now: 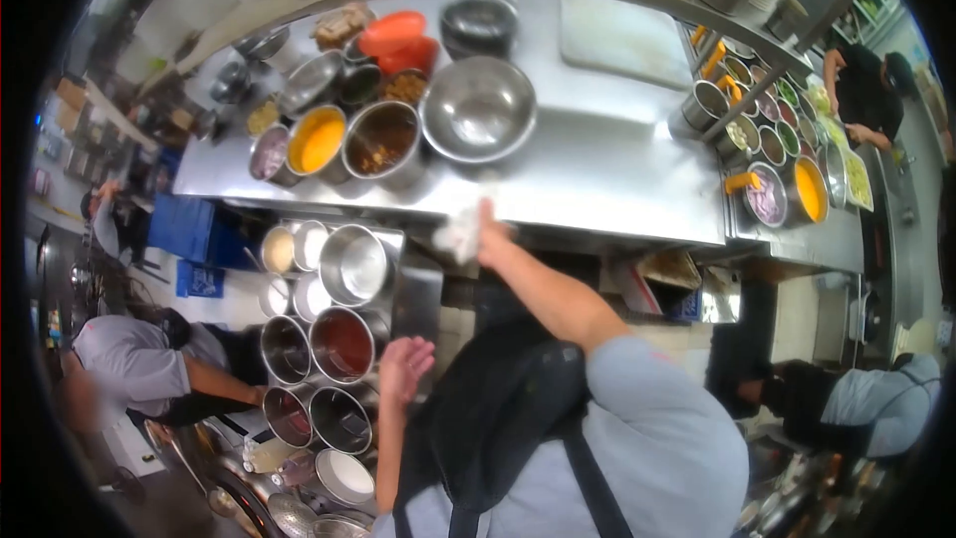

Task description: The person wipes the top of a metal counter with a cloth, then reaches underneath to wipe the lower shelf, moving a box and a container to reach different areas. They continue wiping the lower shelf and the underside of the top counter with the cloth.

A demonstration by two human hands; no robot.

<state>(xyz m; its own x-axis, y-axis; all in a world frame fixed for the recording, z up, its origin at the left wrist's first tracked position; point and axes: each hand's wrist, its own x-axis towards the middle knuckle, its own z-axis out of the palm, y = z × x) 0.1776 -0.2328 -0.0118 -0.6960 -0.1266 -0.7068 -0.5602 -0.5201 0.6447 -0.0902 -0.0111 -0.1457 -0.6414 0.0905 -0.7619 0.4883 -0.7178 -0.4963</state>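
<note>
My right hand [488, 234] reaches forward to the front edge of the steel counter [597, 169] and is closed on a crumpled white cloth [458, 231], which touches the counter edge. Just beyond it stands a large empty steel bowl [478, 108]. My left hand [403, 364] hangs lower with its fingers apart and holds nothing. It is beside a group of round steel pots [339, 344] on a lower level, one holding a dark red liquid. My grey shirt and black apron fill the bottom centre.
The counter holds pots of yellow sauce [317, 139] and brown food [382, 139], orange lids [393, 35] and a white cutting board [622, 35]. Several ingredient tubs [782, 174] sit at right. Other people work at left [139, 364], lower right [866, 403] and far right [861, 90].
</note>
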